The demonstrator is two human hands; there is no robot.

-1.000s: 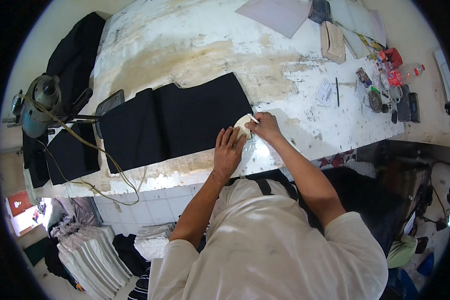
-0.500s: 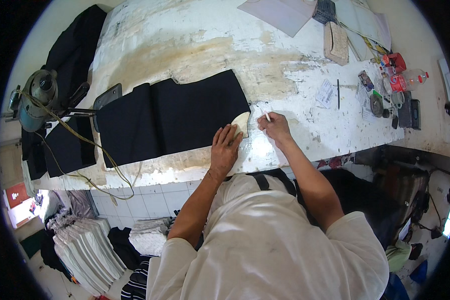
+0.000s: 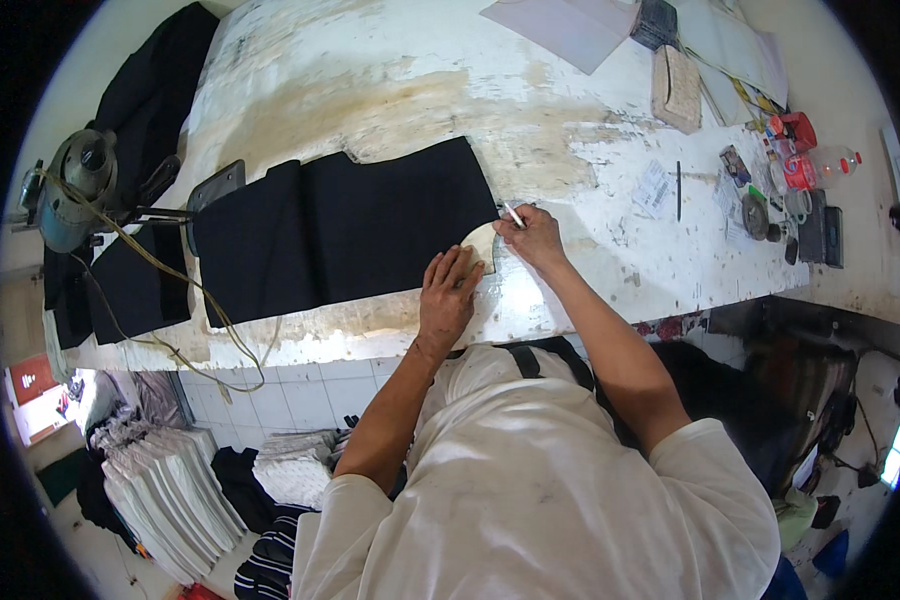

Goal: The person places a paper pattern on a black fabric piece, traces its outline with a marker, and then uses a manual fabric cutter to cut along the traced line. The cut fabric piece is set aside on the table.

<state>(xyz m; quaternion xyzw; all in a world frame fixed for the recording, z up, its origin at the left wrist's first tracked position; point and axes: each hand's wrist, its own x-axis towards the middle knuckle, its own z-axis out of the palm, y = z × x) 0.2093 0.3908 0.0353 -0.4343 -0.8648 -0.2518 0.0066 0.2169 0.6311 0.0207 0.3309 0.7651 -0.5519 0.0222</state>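
A stack of black fabric (image 3: 340, 228) lies flat on a worn white worktable (image 3: 390, 90). At its right corner sits a small cream curved pattern piece (image 3: 480, 243). My left hand (image 3: 448, 297) presses flat on that piece, fingers spread. My right hand (image 3: 532, 233) pinches a short white chalk stick (image 3: 513, 213) at the pattern's upper right edge, next to the fabric corner.
An electric cloth cutting machine (image 3: 75, 190) with a looping cord stands at the table's left end on more black cloth. Paper sheets, a wooden block (image 3: 678, 88), a dark pen (image 3: 678, 190), red-capped bottles (image 3: 795, 150) and small tools crowd the right side. Folded white garments (image 3: 165, 490) pile on the floor at lower left.
My right hand has slid the chalk slightly up along the pattern's edge. My left hand stays pressed on the pattern piece. The view shifted a little.
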